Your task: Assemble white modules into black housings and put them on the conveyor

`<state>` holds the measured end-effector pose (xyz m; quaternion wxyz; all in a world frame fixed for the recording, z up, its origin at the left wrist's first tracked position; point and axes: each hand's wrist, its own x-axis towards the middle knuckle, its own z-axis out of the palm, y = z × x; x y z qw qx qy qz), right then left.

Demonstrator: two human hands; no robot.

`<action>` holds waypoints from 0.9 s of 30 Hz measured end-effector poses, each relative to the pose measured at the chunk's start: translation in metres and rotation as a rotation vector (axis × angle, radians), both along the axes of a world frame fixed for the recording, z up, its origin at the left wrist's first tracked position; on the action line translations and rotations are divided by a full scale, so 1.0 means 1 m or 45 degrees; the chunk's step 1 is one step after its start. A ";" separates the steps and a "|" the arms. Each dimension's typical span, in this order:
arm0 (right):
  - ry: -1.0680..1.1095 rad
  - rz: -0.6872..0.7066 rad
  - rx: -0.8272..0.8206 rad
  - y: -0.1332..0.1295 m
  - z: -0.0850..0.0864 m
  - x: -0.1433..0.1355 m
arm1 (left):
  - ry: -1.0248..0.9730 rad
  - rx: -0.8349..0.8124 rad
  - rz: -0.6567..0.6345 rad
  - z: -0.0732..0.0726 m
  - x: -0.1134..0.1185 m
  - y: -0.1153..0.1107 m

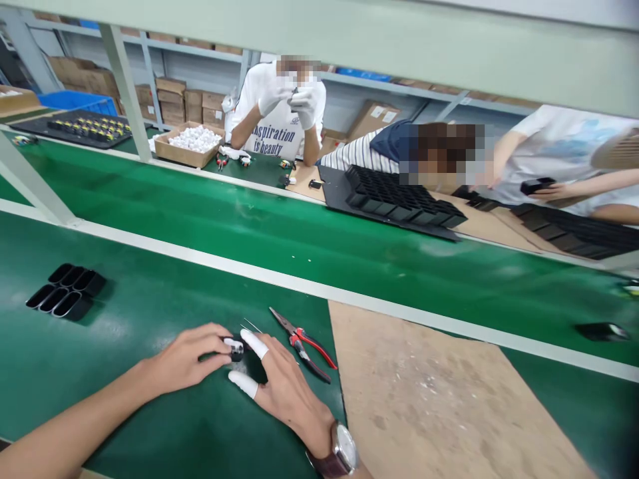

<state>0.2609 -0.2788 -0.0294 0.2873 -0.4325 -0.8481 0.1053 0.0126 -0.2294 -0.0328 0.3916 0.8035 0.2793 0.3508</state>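
Two-handed handling of a small black part (pixel 236 352), above the green surface (pixel 164 432), left of the cardboard sheet's (pixel 424 399) left edge. The left hand (pixel 187 356) pinches it, fingertips nearly closed; the right hand (pixel 287 382), 2 digits white-capped, is spread with thumb and index finger well parted, contact uncertain. The step appears to be close manipulation; any regrip would call for steady left support. Long-nosed pliers (pixel 302 342) lie beside the right hand; 6 black cups (pixel 64 291) stand toward the surface's far left corner. Opposite, a shirt (pixel 274 136) reads "nspiration is beauty"; carton labels (pixel 383 113) are illegible.
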 end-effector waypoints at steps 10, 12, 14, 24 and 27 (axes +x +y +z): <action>-0.035 -0.029 0.248 -0.001 -0.004 -0.018 | -0.864 -1.448 0.294 0.013 0.008 0.015; -0.049 -0.025 0.283 -0.001 -0.004 -0.019 | -0.908 -1.474 0.310 0.012 0.008 0.016; -0.056 -0.024 0.326 0.000 -0.004 -0.018 | -0.935 -1.487 0.325 0.011 0.008 0.017; -0.153 0.137 0.296 -0.006 -0.017 -0.029 | -0.866 -1.220 0.464 0.017 0.001 0.021; -0.222 0.185 0.330 -0.009 -0.024 -0.035 | -0.707 -0.966 0.560 0.012 -0.006 0.026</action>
